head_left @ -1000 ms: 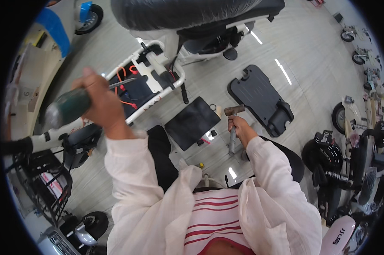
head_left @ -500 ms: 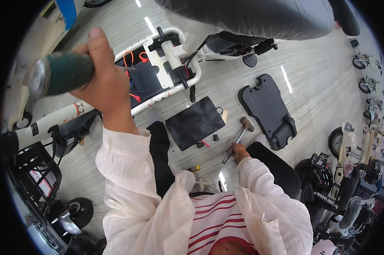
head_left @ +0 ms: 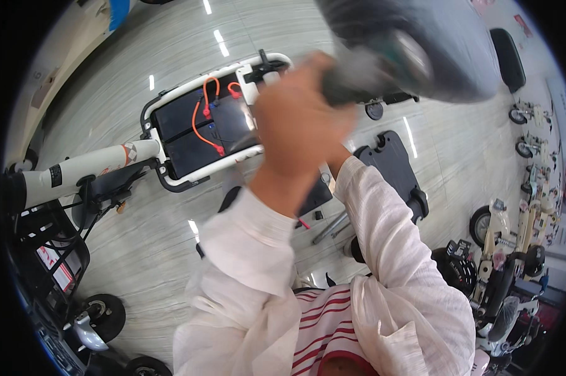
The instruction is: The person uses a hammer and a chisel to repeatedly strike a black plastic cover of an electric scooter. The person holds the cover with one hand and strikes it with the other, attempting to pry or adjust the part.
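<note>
My left hand (head_left: pixel 301 131), blurred by motion, is wrapped around a screwdriver (head_left: pixel 352 78) with a thick dark green handle and a silver butt end. It is raised close to the camera, and its shaft is hidden. Behind it reaches my right hand (head_left: pixel 338 158), mostly hidden, so its fingers do not show. Beyond my left hand lies a white scooter frame (head_left: pixel 207 172) with an open deck. Inside are black batteries (head_left: pixel 189 153) joined by orange cables (head_left: pixel 201 128). A grey metal hammer handle (head_left: pixel 330 229) shows beside my right sleeve; its head is hidden.
A black moulded cover (head_left: pixel 392 163) lies on the floor at right, near a partly hidden flat black panel (head_left: pixel 316 197). A plastic-wrapped seat (head_left: pixel 458 56) overhangs the top. Other scooters (head_left: pixel 514 250) stand along the right, and a black rack (head_left: pixel 51 250) is at left.
My left hand has swung right with the screwdriver, uncovering more of the batteries. My right hand has left the hammer handle and moved up behind the left. The view has shifted slightly.
</note>
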